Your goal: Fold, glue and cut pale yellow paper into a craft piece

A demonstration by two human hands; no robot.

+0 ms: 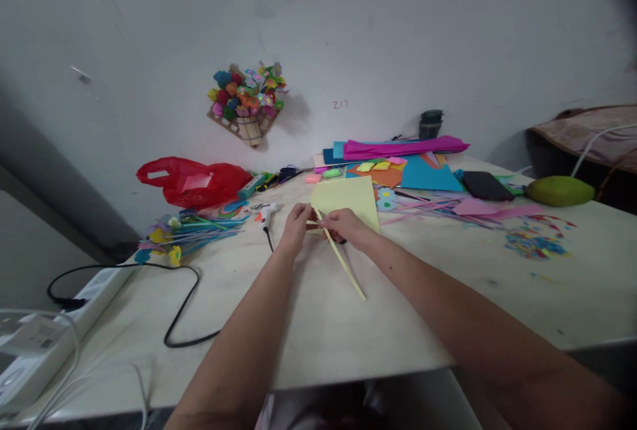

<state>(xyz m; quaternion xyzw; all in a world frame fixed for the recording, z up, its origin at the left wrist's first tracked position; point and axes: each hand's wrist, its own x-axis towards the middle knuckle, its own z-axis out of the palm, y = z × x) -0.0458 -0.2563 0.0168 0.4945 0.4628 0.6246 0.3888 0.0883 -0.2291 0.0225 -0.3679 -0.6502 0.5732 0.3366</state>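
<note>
**Both hands on a yellow paper strip, mid-bench**

Left hand and right hand meet near the middle of the bench, toward its far edge. Both are pinched narrow on the upper end of a pale yellow strip. Something dark shows under the right hand; cannot tell what it is.

Strip: long axis runs diagonally, from the fingers down and right toward the near edge. The free end lies on the bench, clear of both forearms. The held end sits between the two hands, the right hand slightly nearer to the strip's run, the left touching only its top.

Just behind the hands, a yellow sheet lies flat; the strip's upper end overlaps its near edge.

Around:
- Glue gun just left of the left hand, its black cord looping toward the left edge.
- Paper flowers and a red bag at the far left.
- Coloured sheets, a dark phone and paper scraps at the far right.
- Flower basket hanging on the wall.
</note>
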